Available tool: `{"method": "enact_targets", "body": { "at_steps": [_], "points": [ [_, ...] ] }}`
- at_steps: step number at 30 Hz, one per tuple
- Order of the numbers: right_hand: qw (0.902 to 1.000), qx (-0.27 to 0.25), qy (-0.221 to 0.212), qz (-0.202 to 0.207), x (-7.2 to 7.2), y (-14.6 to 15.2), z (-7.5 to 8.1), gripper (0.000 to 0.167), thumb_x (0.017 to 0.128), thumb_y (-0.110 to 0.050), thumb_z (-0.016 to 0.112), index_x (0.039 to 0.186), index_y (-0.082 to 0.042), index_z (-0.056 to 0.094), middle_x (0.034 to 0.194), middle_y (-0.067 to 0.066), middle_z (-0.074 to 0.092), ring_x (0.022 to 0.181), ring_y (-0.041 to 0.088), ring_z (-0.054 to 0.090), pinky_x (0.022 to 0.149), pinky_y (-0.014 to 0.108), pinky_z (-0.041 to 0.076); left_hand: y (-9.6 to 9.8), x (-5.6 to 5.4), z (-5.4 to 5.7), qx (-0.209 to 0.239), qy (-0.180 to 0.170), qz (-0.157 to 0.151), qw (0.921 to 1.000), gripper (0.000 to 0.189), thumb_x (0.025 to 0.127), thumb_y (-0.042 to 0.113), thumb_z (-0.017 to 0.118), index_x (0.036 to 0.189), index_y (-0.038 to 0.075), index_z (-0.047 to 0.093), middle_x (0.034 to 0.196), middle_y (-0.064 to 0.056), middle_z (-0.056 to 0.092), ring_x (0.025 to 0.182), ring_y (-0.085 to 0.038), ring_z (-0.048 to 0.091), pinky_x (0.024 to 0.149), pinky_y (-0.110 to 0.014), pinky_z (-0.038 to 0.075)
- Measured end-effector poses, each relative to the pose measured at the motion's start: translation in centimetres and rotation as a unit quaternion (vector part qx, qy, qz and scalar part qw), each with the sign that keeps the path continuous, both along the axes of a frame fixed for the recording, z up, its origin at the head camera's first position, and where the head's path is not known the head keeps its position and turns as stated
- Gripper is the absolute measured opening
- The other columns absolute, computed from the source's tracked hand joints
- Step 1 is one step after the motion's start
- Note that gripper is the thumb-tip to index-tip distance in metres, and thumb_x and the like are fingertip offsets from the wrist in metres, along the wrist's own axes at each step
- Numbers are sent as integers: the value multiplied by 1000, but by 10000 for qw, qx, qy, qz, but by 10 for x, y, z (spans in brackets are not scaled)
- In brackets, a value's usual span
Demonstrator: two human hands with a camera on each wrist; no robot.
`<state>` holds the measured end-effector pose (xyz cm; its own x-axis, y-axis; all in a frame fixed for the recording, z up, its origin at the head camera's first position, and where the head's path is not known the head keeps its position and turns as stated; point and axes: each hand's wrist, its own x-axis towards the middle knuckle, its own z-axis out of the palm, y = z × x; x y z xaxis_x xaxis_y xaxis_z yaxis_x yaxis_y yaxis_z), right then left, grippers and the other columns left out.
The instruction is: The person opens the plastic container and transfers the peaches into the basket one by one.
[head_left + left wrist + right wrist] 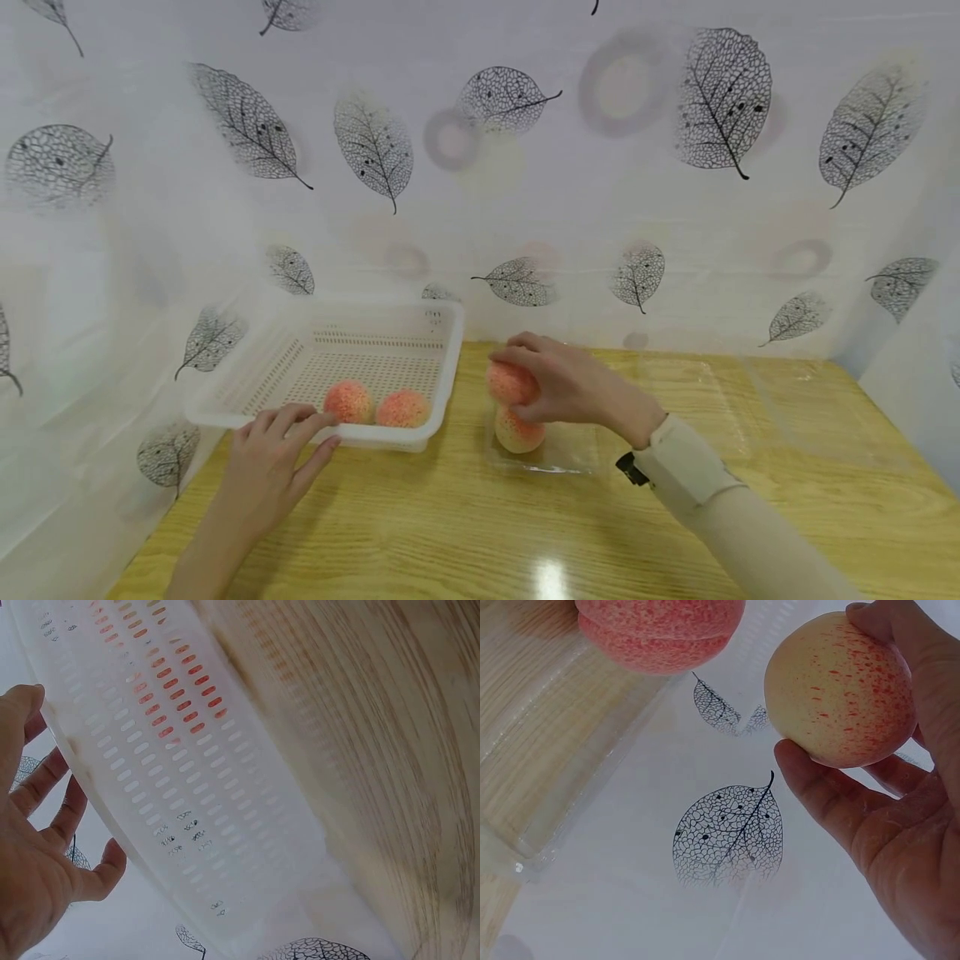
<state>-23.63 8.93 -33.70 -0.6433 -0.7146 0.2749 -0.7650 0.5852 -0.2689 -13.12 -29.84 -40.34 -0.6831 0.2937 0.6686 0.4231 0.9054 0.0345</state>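
My left hand (pixel 273 458) is at the near rim of a white plastic basket (pixel 450 367), fingers over the edge and thumb on its outer side. Two red-and-yellow peaches (pixel 403 408) lie inside, close to that rim; the left wrist view shows red through the slots of the basket wall (pixel 202 765). Between thumb and fingers, my right hand (pixel 558 379) grips another peach (pixel 840 690), raised just above a peach (pixel 519 433) that sits in a clear plastic tray (pixel 570 454). The tray's edge also shows in the right wrist view.
More clear plastic trays (pixel 690 400) stand to the right on the wood-grain table (pixel 420 517). A whitish curtain with leaf prints (pixel 525 208) hangs behind the table and down the left side, right beside the basket.
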Motion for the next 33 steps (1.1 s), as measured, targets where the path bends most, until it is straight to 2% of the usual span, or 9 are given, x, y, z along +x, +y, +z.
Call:
{"method": "enact_targets", "body": {
  "at_steps": [15, 23, 25, 26, 32, 33],
  "points": [
    [10000, 17, -11, 92, -6, -11, 4, 68, 78, -27, 83, 141, -15, 61, 132, 8, 62, 110, 21, 65, 87, 35, 59, 2, -2, -1, 67, -81, 38, 9999, 30, 81, 22, 82, 110, 22, 75, 107, -6, 69, 97, -39, 63, 69, -64, 48],
    [9998, -77, -1, 163, -10, -16, 5, 67, 78, -27, 83, 140, -13, 62, 130, 7, 62, 110, 19, 64, 89, 33, 59, -1, 0, -1, 66, 21, -38, 10000, 24, 91, 34, 75, 111, 20, 75, 107, -8, 70, 95, -40, 64, 66, -63, 49],
    [9998, -99, -18, 151, -10, -16, 4, 66, 79, -26, 83, 140, -13, 62, 130, 7, 62, 110, 19, 64, 89, 33, 59, 0, 0, -2, 85, 3, -57, 9999, 24, 91, 33, 76, 111, 20, 75, 107, -8, 70, 96, -40, 64, 67, -64, 49],
    [9999, -100, -31, 136, -11, -16, 4, 66, 79, -26, 83, 140, -13, 62, 130, 6, 62, 110, 19, 64, 89, 33, 59, 0, 0, -3, 102, 0, -63, 9999, 25, 95, 38, 72, 111, 20, 75, 107, -8, 70, 96, -40, 64, 67, -64, 49],
    [9997, -192, -52, 124, -13, -20, 1, 65, 80, -27, 82, 140, -13, 62, 130, 7, 62, 108, 20, 65, 87, 33, 59, 0, 0, -1, 126, -33, -53, 9999, 24, 92, 34, 75, 111, 19, 75, 108, -8, 70, 97, -39, 63, 69, -65, 48],
    [9997, -207, -36, 133, -13, -21, 1, 65, 80, -27, 82, 140, -13, 62, 130, 7, 63, 107, 19, 65, 87, 33, 59, 0, -1, -1, 117, -40, -50, 9999, 26, 87, 28, 79, 112, 19, 75, 108, -8, 70, 97, -39, 63, 70, -65, 48]
  ]
}}
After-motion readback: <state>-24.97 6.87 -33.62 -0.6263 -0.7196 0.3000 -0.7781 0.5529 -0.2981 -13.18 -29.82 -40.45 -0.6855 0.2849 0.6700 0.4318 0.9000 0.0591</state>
